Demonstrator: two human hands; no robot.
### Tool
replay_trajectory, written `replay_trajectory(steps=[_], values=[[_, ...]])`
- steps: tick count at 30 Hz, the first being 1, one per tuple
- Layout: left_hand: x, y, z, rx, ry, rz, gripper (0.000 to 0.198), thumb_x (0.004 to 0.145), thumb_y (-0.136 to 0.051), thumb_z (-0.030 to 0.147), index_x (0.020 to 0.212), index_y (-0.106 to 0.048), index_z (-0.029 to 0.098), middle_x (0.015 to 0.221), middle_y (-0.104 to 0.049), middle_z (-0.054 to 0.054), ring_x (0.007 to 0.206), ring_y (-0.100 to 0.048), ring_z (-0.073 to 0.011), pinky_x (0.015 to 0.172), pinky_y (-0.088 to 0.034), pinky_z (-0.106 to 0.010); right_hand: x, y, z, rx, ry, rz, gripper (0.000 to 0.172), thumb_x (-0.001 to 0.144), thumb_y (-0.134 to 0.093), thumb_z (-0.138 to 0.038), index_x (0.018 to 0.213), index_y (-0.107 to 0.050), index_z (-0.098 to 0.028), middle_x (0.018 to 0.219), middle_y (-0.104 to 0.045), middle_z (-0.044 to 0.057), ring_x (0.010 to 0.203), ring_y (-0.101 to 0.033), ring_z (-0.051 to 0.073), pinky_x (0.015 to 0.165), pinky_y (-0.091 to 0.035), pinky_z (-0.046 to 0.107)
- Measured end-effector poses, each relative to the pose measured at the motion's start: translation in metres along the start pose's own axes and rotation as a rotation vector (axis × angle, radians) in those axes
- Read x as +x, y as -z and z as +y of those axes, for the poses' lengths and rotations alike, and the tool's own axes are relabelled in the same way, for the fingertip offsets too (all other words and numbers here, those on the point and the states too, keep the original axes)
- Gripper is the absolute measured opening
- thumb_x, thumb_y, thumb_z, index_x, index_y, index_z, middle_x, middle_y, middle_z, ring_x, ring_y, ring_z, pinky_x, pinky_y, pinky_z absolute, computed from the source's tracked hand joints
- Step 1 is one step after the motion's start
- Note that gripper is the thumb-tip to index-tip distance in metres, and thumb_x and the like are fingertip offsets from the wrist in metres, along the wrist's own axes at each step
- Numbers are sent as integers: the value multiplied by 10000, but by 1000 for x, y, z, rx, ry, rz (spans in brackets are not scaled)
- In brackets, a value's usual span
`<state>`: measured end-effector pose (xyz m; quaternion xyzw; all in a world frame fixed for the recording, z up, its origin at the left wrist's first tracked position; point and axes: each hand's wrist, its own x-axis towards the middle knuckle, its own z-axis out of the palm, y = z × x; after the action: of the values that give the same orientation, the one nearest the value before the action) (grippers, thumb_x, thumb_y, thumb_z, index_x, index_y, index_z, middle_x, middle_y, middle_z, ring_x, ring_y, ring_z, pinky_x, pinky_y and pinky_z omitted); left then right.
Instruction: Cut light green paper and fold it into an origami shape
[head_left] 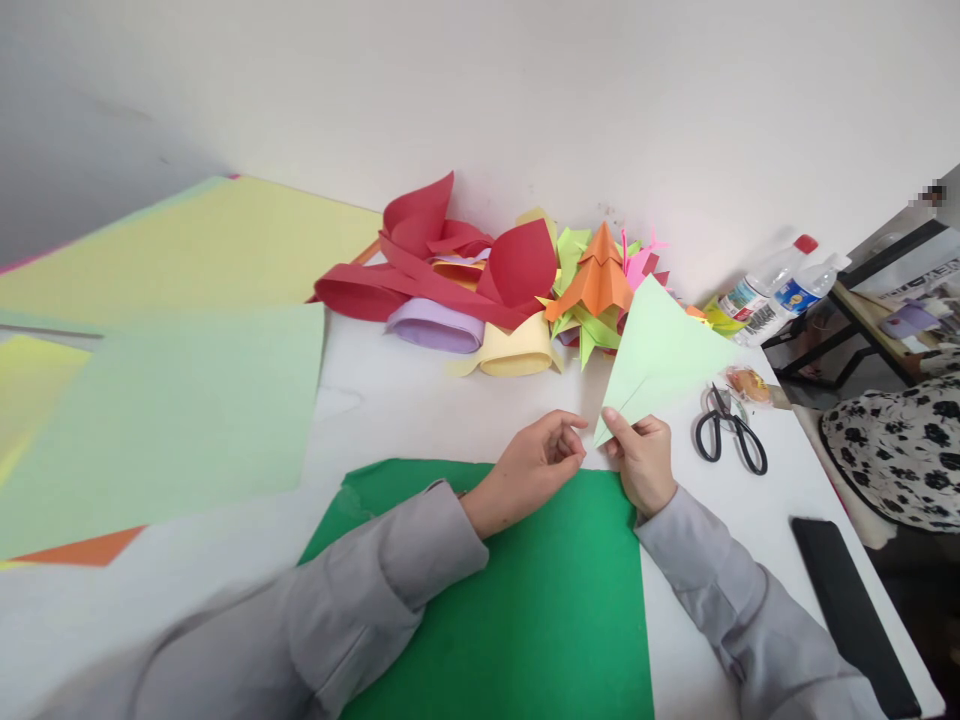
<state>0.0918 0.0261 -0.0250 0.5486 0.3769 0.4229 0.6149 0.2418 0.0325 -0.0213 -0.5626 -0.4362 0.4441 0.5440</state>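
While the right hand (643, 462) pinches the near corner of a folded pale-green paper (664, 345) between thumb and fingers, the left hand (529, 468) sits just left of that corner, fingers loosely curled, thumb apart from the index finger. Folded paper: over the table (787, 485), widening away from the grip, partly overlapping an orange folded-paper piece (598, 285) in view. Dark-green sheet (525, 600): beneath the left forearm. Black-handled scissors (725, 412): right of the right hand, tips toward the wall. Red paper loops (525, 270): beyond the left hand.
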Motion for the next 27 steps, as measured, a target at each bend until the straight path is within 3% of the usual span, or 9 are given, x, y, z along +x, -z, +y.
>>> replay_trajectory(steps=[6,12,17,20,23,27], values=[[-1,-3,3,-39,20,-10,329,681,-652,238,973,-522,158,742,-569,12,707,-565,-129,684,-469,-292,-1,1,3,-41,3,-37,420,622,-763,-442,441,-523,-149,379,-500,-27,353,-388,68,371,-279,213],[0,-1,4,12,38,-54,249,691,-659,302,834,-499,175,553,-485,79,518,-503,-98,519,-407,-239,-5,3,5,-110,46,-194,365,619,-773,-404,465,-570,-142,401,-536,-22,379,-445,77,388,-331,202],[0,1,5,87,31,-143,247,687,-647,330,681,-447,184,518,-470,74,474,-441,-80,475,-346,-218,-1,5,6,-51,22,-130,405,661,-750,-411,430,-563,-136,375,-523,-18,349,-416,69,367,-327,205],[-2,2,6,149,5,-183,263,696,-634,329,617,-432,180,525,-440,67,492,-397,-74,477,-319,-213,3,4,6,135,70,-90,222,666,-764,-342,640,-690,-134,601,-680,18,532,-580,122,538,-477,238],[-4,2,7,186,-13,-195,264,707,-626,322,595,-437,175,533,-415,65,507,-381,-77,483,-312,-215,3,3,4,227,86,-108,201,667,-769,-296,798,-725,-151,835,-734,49,744,-653,176,740,-516,304],[-4,0,6,182,6,-184,274,743,-607,373,623,-478,163,541,-434,53,522,-399,-91,485,-325,-223,-2,4,2,194,70,-190,208,683,-758,-283,842,-731,-153,879,-738,60,783,-669,201,760,-526,333]])
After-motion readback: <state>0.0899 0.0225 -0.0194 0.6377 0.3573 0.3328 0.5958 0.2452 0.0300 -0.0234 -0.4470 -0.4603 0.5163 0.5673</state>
